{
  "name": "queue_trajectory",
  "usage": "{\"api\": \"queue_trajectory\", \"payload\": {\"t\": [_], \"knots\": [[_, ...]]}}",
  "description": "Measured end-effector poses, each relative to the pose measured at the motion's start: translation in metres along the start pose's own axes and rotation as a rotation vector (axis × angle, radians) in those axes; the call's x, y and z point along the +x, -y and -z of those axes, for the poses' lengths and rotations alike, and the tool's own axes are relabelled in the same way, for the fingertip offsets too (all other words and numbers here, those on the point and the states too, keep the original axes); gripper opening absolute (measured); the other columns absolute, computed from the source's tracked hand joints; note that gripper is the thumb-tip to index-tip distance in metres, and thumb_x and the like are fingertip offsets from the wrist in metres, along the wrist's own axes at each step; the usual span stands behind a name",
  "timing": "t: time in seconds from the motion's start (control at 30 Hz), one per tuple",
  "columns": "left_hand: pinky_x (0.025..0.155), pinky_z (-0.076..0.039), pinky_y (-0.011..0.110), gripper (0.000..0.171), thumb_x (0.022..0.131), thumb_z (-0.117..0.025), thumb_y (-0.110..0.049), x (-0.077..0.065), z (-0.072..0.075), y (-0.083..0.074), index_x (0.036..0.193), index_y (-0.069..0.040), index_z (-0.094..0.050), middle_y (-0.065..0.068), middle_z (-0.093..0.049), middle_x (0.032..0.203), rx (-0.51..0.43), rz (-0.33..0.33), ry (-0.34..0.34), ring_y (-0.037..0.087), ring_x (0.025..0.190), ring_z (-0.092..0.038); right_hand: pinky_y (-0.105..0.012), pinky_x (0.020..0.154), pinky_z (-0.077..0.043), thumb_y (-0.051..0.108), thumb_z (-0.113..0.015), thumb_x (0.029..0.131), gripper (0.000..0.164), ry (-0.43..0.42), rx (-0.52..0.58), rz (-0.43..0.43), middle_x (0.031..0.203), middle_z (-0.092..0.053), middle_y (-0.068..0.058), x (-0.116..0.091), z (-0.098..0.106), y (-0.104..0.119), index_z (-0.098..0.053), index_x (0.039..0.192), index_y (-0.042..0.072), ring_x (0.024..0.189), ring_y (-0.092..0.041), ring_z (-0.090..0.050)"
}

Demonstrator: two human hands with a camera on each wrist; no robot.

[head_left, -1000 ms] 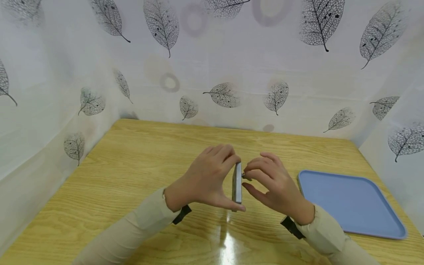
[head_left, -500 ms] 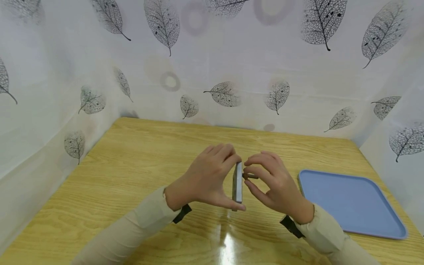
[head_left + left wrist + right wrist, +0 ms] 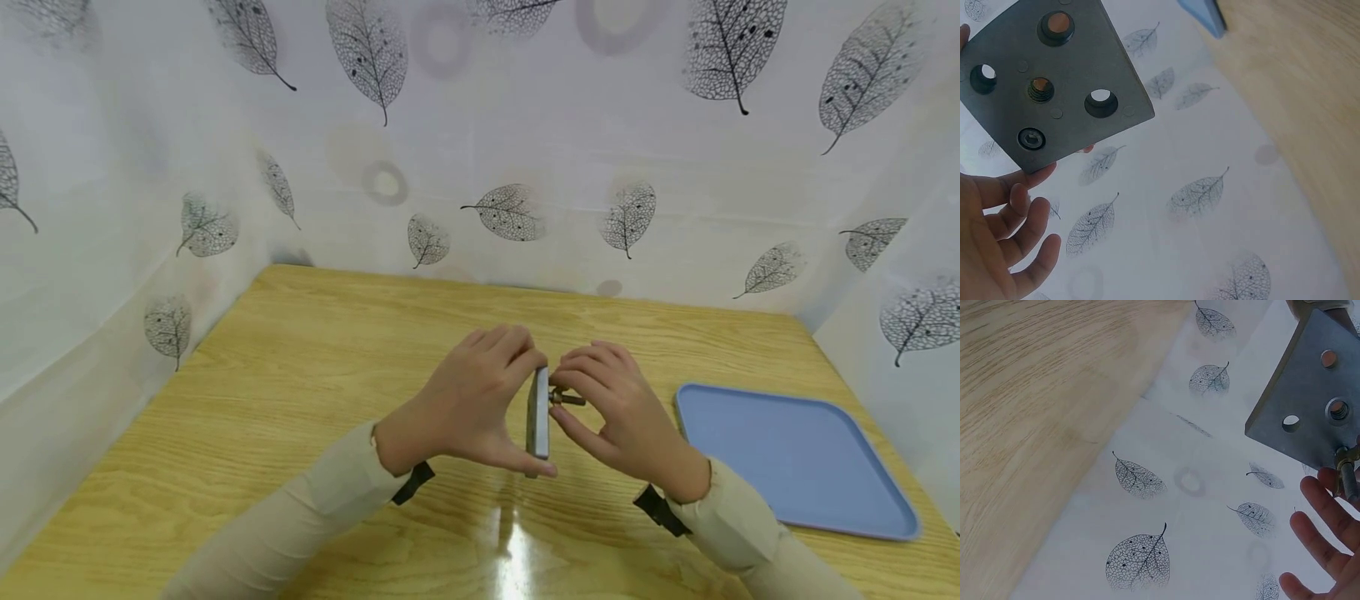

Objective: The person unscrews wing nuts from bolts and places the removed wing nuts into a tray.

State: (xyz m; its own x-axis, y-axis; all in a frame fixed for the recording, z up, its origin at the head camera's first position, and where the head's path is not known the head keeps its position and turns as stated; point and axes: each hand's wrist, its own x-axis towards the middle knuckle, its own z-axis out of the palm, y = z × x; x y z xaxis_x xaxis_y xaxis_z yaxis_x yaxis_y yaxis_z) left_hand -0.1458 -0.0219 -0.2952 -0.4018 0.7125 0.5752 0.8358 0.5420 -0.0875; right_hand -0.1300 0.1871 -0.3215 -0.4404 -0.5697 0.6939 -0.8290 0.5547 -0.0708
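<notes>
Wood-grain tabletop [image 3: 352,358] occupies the lower half of the head view, backed by a pale curtain [image 3: 495,117] printed with skeleton leaves. At the right of the frame lies a blue tray [image 3: 795,458], one corner overlapped by the right sleeve [image 3: 738,521].

Workpiece: a metal plate [image 3: 538,417] is held upright near the centre of the head view, raised above the tabletop. The left hand [image 3: 465,400] grips it by opposite edges, fingers at the upper edge, thumb at the lower. In the left wrist view, the opposite face shows several holes and a recessed screw head [image 3: 1032,139] near the lower corner.

Fastener: a shank [image 3: 575,400] projects from the plate's right-hand face and carries a brass-coloured nut [image 3: 1352,454]. The right hand [image 3: 626,408] places its fingertips above and below the nut; whether they pinch it or sit just clear cannot be told.

Change: one second ago the right fingers hid most of the shank; its free end is now exposed, and more of the nut shows between the fingertips. Plate and left hand have not noticeably moved. Judgement: the nut is probably being turned against a steadied plate; direction, tightening or loosening, cannot be determined
</notes>
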Motion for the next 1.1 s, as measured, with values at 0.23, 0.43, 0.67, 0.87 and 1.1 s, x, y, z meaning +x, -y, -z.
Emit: {"api": "queue_trajectory", "payload": {"t": [0.23, 0.43, 0.67, 0.87, 1.1], "knots": [[0.066, -0.038, 0.025, 0.089, 0.047, -0.061, -0.087, -0.0002, 0.0, 0.0004, 0.1, -0.015, -0.061, -0.003, -0.049, 0.091, 0.005, 0.0, -0.004, 0.011, 0.077, -0.044, -0.048, 0.098, -0.035, 0.038, -0.048, 0.095, 0.037, -0.05, 0.001, 0.04, 0.089, -0.066, -0.006, -0.0001, -0.0005, -0.0007, -0.066, 0.091, 0.007, 0.092, -0.024, -0.059], [0.066, -0.038, 0.025, 0.088, 0.047, -0.062, -0.086, -0.0002, 0.0006, 0.0007, 0.099, -0.015, -0.06, -0.003, -0.048, 0.091, -0.006, -0.006, -0.004, 0.011, 0.077, -0.044, -0.047, 0.097, -0.037, 0.033, -0.053, 0.094, 0.03, -0.099, 0.01, 0.095, 0.085, -0.065, -0.006, 0.0006, -0.0006, -0.0011, -0.067, 0.088, 0.007, 0.086, -0.023, -0.059], [0.066, -0.038, 0.025, 0.088, 0.047, -0.063, -0.086, -0.0002, 0.0012, 0.0011, 0.099, -0.015, -0.06, -0.003, -0.048, 0.09, -0.01, -0.005, -0.003, 0.011, 0.077, -0.043, -0.044, 0.099, -0.037, 0.029, -0.054, 0.095, 0.027, -0.14, 0.016, 0.134, 0.087, -0.065, -0.006, 0.0026, 0.0006, 0.0005, -0.067, 0.088, 0.007, 0.086, -0.023, -0.059], [0.065, -0.037, 0.025, 0.088, 0.047, -0.063, -0.086, 0.0001, 0.0002, 0.0013, 0.099, -0.014, -0.06, -0.003, -0.048, 0.09, -0.006, -0.011, -0.012, 0.011, 0.076, -0.043, -0.042, 0.099, -0.037, 0.028, -0.054, 0.095, 0.026, -0.182, 0.016, 0.149, 0.09, -0.064, -0.006, 0.0037, 0.0012, 0.0011, -0.066, 0.087, 0.007, 0.088, -0.022, -0.059], [0.066, -0.038, 0.025, 0.088, 0.047, -0.063, -0.085, -0.0001, 0.0007, 0.0016, 0.099, -0.014, -0.06, -0.003, -0.048, 0.089, -0.016, -0.006, -0.009, 0.01, 0.076, -0.043, -0.046, 0.093, -0.039, 0.028, -0.054, 0.095, 0.026, -0.213, 0.007, 0.159, 0.09, -0.064, -0.008, 0.004, 0.0029, 0.0018, -0.064, 0.082, 0.007, 0.087, -0.023, -0.059]]}}
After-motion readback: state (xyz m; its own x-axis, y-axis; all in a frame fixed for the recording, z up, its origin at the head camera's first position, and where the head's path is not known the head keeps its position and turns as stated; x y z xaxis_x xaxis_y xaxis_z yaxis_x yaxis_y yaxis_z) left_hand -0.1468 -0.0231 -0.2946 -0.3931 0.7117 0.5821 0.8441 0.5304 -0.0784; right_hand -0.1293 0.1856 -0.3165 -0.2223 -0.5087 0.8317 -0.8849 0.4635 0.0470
